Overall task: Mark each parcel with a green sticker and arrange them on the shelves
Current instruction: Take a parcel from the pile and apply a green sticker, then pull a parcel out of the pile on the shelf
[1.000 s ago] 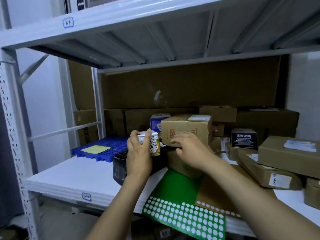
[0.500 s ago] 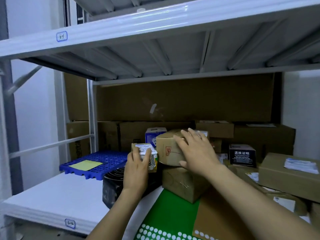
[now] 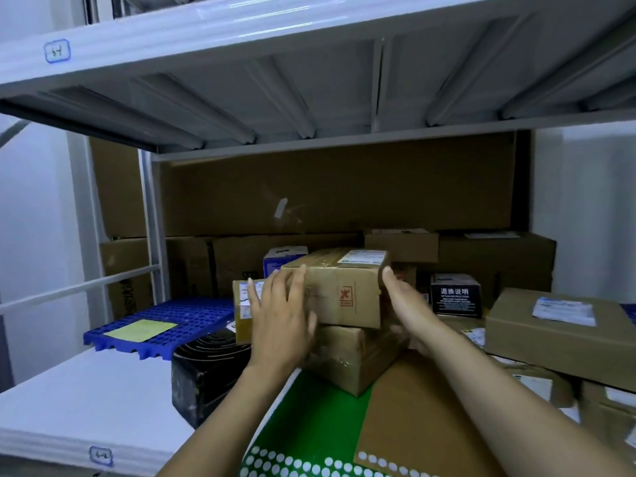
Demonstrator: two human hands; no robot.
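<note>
A brown cardboard parcel (image 3: 344, 290) with a red mark and a white label sits on top of another brown box (image 3: 351, 359) on the white shelf (image 3: 86, 394). My left hand (image 3: 278, 315) lies flat against the parcel's left side, fingers straight. My right hand (image 3: 406, 304) holds its right edge, thumb up; its fingers are hidden behind the box. A small labelled box (image 3: 242, 304) stands just behind my left hand, on a black box (image 3: 206, 380). The green sticker sheet (image 3: 309, 421) lies at the shelf's front edge under my arms.
A brown sheet (image 3: 420, 425) with white dots overlaps the sticker sheet. Several parcels (image 3: 557, 335) pile up on the right, with a black printed box (image 3: 454, 294) behind them. A blue plastic pallet (image 3: 161, 325) lies at the left. The upper shelf (image 3: 309, 32) hangs overhead.
My left hand let go of the small labelled box and moved right onto the parcel's left side. My right hand slid from the parcel's top to its right edge.
</note>
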